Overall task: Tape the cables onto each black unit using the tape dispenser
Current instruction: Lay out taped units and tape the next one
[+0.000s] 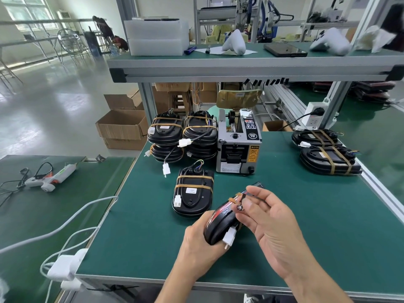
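At the far left of the frame a glue gun [51, 178] lies on a side bench [19, 226], and white cords [72, 217] run from there down to 2 adapters [65, 264] at the lower left. Cardboard boxes [122, 125] sit on the floor above them.

On the green table [284, 226], left of centre, a stack [182, 136] of black units stands bound with tan tape, white plugs dangling from short cables. In front of it 1 taped unit [193, 195] lies flat, its long axis running toward the back of the table, wire end away from the person.

Low in the centre, the left hand [196, 243] grips the held unit [223, 219] from below, fingers curled round its near end. This unit is tilted on edge, long axis slanting from lower left to upper right, its far end pointing toward the tape dispenser [239, 145]. A white plug [229, 236] hangs at its near end, just beside the left thumb. The right hand [269, 221] meets the unit's upper side, thumb and forefinger pinching a thin cable [254, 194] near a strip of tan tape; the remaining fingers are loosely bent.

The dispenser stands upright at mid-table behind the hands. At the right edge 2 more taped units [328, 154] lie flat, overlapping, long axes running left to right. An upper shelf [240, 62] crosses the top of the frame.
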The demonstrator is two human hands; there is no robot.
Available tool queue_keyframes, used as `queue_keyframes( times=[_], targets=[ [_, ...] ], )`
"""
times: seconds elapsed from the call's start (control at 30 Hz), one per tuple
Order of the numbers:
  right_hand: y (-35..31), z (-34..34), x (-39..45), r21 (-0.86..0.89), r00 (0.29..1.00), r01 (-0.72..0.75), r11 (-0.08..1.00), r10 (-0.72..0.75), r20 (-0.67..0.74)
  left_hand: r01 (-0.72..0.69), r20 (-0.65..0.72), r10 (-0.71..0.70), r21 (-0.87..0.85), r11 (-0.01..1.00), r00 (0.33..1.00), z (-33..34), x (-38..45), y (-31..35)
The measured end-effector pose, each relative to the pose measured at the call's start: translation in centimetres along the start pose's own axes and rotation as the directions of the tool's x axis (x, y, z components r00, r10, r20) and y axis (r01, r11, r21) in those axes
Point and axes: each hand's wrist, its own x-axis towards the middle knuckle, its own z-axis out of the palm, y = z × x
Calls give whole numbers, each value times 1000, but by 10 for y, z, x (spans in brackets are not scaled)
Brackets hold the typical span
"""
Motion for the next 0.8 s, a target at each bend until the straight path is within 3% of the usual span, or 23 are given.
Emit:
queue_keyframes(
  times=[0.23, 0.37, 0.5, 0.63, 0.8],
  targets=[
    [2, -1, 1, 94, 998, 13, 995, -19, 63, 11, 12, -11, 10, 1000, 1000, 0, -1, -1],
    [8, -3, 3, 48, 991, 85, 995, -90, 96, 2, 10, -2, 18, 1000, 1000, 0, -1, -2],
    [7, -2, 13, -113, 972, 224, 968, -212, 106, 15, 1, -15, -2, 1000, 1000, 1, -1, -2],
    [-2, 1, 21, -299, 913, 403, 865, -355, 203, 22, -3, -22, -12, 1000, 1000, 0, -2, 0],
    [-4, 11, 42, -614, 907, 421, 668, -298, 298, 29, -25, -29, -9, 1000, 999, -1, -3, 5]
  ],
)
